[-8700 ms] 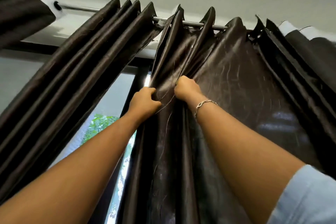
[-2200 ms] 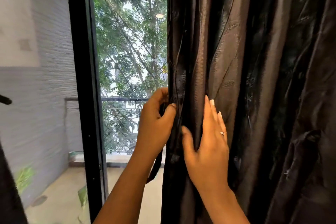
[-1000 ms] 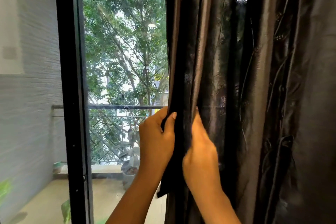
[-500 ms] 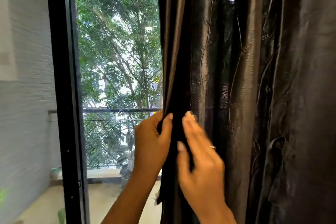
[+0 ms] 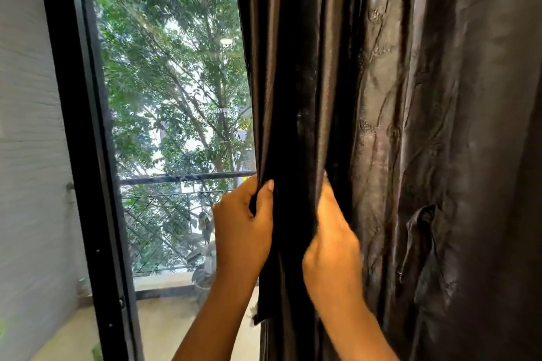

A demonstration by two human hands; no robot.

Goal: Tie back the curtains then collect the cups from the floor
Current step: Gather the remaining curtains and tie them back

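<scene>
A dark brown shiny curtain (image 5: 425, 126) hangs over the right half of the view in deep folds. My left hand (image 5: 243, 228) pinches the curtain's left edge, thumb in front and fingers behind. My right hand (image 5: 331, 249) is just to its right, with its fingers tucked into a fold of the same curtain. A loose dark strip of fabric (image 5: 264, 302) hangs down below my left hand. No cups are in view.
A black door frame (image 5: 88, 155) stands upright at the left, with a grey wall (image 5: 29, 155) beyond it. Through the glass are a balcony railing (image 5: 181, 177), a potted plant (image 5: 205, 267), the balcony floor and trees.
Over the last second both hands stayed on the curtain's left edge. My right hand's fingers, spread on the fabric half a second ago, have gone into a fold. The view shifted slightly right.
</scene>
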